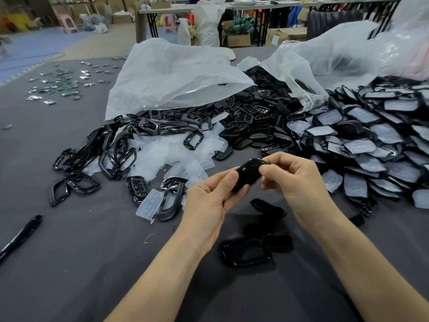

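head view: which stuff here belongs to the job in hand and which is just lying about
In the job:
small black plastic shell, pinched by the left hand and right hand
glossy black plastic shells on the grey table under the hands
probably the heaps of black plastic frames and translucent rubber pads

Lying about:
black pen
small green and silver bits
white plastic bags

The left hand (209,201) and right hand (297,182) are bare, with short, trimmed nails (232,177). Back from the grip, the left forearm (162,270) and right forearm (362,263) are bare to the lower edge.
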### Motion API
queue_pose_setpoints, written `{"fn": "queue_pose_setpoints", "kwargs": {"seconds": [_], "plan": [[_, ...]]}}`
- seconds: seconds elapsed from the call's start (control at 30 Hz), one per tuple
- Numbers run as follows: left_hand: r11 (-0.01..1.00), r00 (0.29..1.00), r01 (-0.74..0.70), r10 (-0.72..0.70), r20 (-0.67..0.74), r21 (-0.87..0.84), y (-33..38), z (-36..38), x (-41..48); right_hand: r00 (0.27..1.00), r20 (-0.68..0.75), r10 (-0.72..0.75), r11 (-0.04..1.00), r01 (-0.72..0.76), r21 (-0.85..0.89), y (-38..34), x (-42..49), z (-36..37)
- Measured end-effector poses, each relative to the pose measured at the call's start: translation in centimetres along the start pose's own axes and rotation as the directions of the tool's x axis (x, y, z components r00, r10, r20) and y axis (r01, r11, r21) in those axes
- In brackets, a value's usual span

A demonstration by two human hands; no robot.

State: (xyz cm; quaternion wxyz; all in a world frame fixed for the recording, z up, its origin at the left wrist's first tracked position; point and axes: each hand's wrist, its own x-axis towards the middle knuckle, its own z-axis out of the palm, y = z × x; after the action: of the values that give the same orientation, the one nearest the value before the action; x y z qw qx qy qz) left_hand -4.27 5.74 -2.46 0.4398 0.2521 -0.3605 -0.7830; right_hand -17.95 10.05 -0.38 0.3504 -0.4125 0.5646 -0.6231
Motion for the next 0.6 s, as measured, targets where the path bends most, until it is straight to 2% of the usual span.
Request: {"fn": "queue_pose_setpoints", "kwargs": {"seconds": [0.3,0.43,0.5,0.6], "plan": [[0.998,1.000,-0.011,0.011,0.007,0.060,-0.12,0.03,0.01,1.000,-0.019,0.007,1.000,-0.008,-0.022,-0.02,0.11,0.21],[0.996,1.000,-0.015,0.016,-0.009,0.085,-0.09,-0.09,0.08,1.000,-0.028,-0.012,0.992,0.008,-0.122,0.24,0.13,0.36],[0.993,1.000,-0.025,0.025,-0.003,0.112,-0.09,-0.24,0.16,1.000,-0.007,-0.023,0.989,0.022,-0.150,0.31,0.07,0.34],[0.988,0.999,-0.037,0.035,0.019,0.153,0.07,-0.58,0.23,0.997,0.072,-0.013,0.996,0.019,-0.090,0.09,0.08,0.01]]}}
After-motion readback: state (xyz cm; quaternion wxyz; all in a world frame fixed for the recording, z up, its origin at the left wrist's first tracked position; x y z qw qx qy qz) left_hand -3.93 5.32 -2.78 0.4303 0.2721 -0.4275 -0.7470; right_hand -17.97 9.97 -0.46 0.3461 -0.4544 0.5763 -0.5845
